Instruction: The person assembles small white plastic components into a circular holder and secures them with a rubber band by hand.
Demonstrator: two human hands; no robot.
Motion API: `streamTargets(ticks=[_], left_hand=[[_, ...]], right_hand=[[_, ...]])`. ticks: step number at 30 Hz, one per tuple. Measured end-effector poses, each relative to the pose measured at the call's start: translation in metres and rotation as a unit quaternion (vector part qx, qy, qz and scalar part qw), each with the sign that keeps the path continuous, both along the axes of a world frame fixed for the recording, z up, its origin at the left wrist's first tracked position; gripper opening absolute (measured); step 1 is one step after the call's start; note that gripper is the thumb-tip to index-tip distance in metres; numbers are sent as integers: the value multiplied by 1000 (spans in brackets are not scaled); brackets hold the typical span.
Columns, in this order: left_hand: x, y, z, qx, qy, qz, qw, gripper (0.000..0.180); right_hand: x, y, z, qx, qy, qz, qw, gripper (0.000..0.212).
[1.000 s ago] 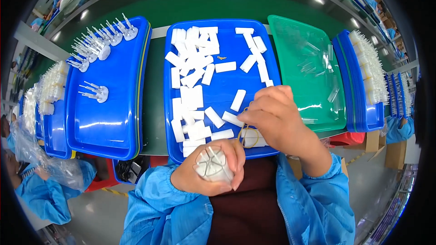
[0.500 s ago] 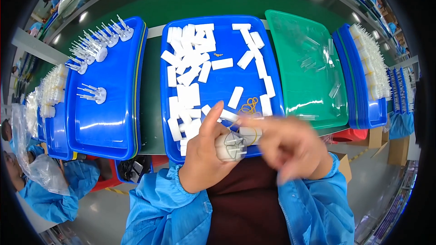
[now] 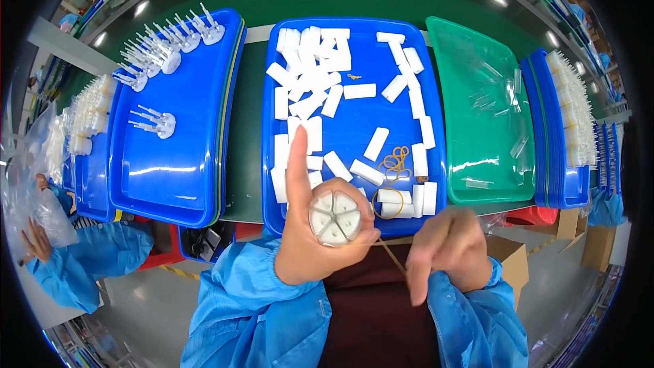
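Left hand (image 3: pixel 317 245) grips a round bundle of white plastic pieces (image 3: pixel 334 217), end-on to the camera, index finger pointing straight up. The bundle sits just below the near rim of the middle blue tray (image 3: pixel 354 123). Right hand (image 3: pixel 446 252), right of the bundle and below the same tray, is pinched shut on a stretched rubber band (image 3: pixel 388 249) running back to the bundle. Loose white pieces (image 3: pixel 306 82) and spare rubber bands (image 3: pixel 395 161) lie in the tray. A green tray (image 3: pixel 477 95) lies right of it.
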State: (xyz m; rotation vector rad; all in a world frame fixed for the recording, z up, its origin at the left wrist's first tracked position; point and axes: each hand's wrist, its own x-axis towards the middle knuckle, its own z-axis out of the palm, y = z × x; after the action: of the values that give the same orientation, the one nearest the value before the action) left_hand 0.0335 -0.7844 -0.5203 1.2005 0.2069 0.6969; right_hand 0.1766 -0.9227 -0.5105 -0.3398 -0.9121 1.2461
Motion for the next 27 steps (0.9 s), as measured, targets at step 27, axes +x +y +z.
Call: streamTargets(ticks=[27], left_hand=[[10, -7, -20, 215, 25, -35, 976, 118]], right_hand=[[0, 42, 12, -70, -524, -257, 809, 48]])
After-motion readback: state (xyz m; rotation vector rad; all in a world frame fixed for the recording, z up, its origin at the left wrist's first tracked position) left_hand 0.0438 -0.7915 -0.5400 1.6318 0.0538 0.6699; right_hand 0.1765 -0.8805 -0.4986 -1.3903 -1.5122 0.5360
